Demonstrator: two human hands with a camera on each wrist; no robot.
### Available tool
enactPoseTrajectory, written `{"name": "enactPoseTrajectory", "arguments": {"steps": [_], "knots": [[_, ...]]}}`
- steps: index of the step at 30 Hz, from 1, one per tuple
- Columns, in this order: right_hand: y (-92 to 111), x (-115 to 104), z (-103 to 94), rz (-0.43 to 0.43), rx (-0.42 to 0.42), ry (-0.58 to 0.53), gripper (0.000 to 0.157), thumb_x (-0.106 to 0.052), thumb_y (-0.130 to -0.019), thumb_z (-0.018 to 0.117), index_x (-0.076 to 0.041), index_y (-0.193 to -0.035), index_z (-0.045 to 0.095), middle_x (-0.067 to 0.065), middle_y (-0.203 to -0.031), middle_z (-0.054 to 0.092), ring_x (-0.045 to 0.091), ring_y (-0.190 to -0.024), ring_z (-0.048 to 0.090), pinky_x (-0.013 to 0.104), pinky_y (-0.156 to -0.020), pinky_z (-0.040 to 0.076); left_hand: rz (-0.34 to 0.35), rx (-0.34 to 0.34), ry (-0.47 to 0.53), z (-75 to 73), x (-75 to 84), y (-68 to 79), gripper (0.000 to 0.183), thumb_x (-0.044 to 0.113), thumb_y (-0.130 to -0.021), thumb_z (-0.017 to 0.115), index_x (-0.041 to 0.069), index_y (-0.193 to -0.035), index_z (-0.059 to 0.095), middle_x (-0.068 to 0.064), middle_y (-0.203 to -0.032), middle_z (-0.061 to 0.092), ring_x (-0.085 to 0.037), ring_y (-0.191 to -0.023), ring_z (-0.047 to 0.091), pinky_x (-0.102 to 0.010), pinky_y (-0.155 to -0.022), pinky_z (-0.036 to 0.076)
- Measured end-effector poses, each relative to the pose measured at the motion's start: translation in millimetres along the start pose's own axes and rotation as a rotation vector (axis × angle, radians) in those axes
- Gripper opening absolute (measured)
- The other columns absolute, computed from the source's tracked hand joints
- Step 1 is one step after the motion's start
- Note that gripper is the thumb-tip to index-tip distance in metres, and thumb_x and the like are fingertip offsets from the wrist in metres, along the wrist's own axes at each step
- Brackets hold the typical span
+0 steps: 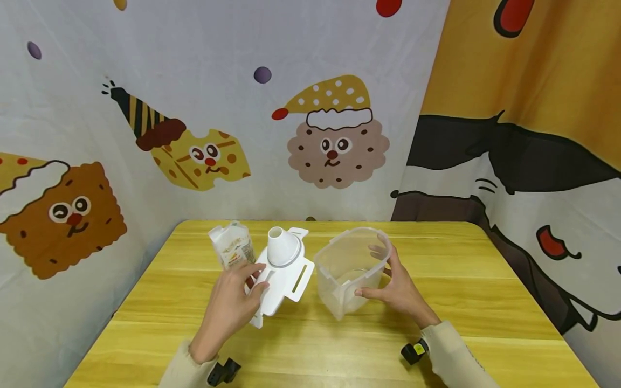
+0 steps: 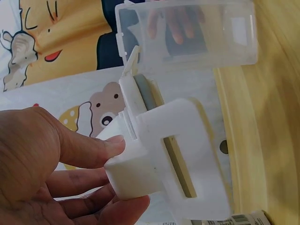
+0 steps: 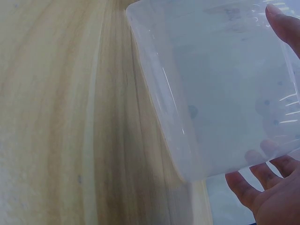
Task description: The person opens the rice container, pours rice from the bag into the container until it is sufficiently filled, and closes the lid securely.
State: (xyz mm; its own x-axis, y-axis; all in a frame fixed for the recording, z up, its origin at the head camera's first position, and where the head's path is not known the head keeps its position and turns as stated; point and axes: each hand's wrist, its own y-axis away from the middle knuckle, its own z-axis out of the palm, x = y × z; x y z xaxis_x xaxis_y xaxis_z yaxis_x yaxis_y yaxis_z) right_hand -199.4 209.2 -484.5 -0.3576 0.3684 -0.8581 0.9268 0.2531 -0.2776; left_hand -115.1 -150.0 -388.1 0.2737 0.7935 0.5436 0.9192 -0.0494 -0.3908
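Note:
My left hand (image 1: 232, 303) pinches a white plastic lid (image 1: 281, 283) between thumb and fingers. A cone-shaped spout (image 1: 283, 247) rises from this lid, and slotted flaps stick out at its sides. In the left wrist view, a grey seal (image 2: 146, 92) runs along the lid's edge. To its right, a translucent plastic container (image 1: 335, 285) stands with its open mouth up, close over the table. My right hand (image 1: 401, 285) grips it from the right, thumb on the near side and fingers round the far side. Lid and container are apart.
A white printed packet (image 1: 234, 243) stands behind my left hand, left of the lid. The wooden table (image 1: 436, 253) ends at the back against a cartoon-printed cloth (image 1: 213, 64).

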Motion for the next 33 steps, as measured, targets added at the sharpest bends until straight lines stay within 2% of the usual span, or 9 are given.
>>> {"name": "enactPoseTrajectory", "arguments": {"steps": [6,13,22,33], "knots": [[-0.3,-1.3,-0.7,0.002,0.001,-0.003,0.130,-0.028,-0.068,0.098,-0.040,-0.163,0.009,0.008,-0.160,0.039,0.035,-0.146,0.041,0.073,-0.110,0.036,0.003,0.009,-0.070,5.9,-4.1,6.4,0.030,0.005,-0.080,0.084,0.002,-0.109,0.077,-0.005,-0.086,0.067,-0.011,-0.067,0.054,-0.023,-0.057,0.044],[0.0,0.9,-0.5,-0.001,0.001,-0.003,0.130,-0.028,-0.069,0.098,-0.040,-0.163,0.010,0.008,-0.161,0.039,0.035,-0.146,0.041,0.073,-0.110,0.037,-0.009,-0.025,-0.115,22.0,-9.4,13.7,0.032,0.006,-0.078,0.085,0.003,-0.109,0.078,-0.003,-0.085,0.066,-0.008,-0.069,0.055,-0.022,-0.056,0.045],[1.0,0.6,0.6,0.002,0.000,-0.008,0.129,-0.028,-0.068,0.098,-0.039,-0.163,0.010,0.007,-0.161,0.039,0.034,-0.146,0.041,0.073,-0.110,0.037,0.018,-0.045,-0.171,39.0,-16.3,20.0,0.032,0.008,-0.074,0.087,0.004,-0.105,0.078,-0.003,-0.087,0.069,-0.010,-0.071,0.059,-0.026,-0.058,0.048],[1.4,-1.5,0.8,0.003,-0.001,-0.010,0.130,-0.028,-0.069,0.097,-0.038,-0.164,0.009,0.007,-0.161,0.038,0.035,-0.147,0.040,0.074,-0.110,0.035,0.001,-0.112,-0.190,46.0,-25.0,20.7,0.033,0.010,-0.074,0.088,0.004,-0.104,0.078,-0.002,-0.086,0.068,-0.009,-0.068,0.057,-0.026,-0.057,0.047]]}}
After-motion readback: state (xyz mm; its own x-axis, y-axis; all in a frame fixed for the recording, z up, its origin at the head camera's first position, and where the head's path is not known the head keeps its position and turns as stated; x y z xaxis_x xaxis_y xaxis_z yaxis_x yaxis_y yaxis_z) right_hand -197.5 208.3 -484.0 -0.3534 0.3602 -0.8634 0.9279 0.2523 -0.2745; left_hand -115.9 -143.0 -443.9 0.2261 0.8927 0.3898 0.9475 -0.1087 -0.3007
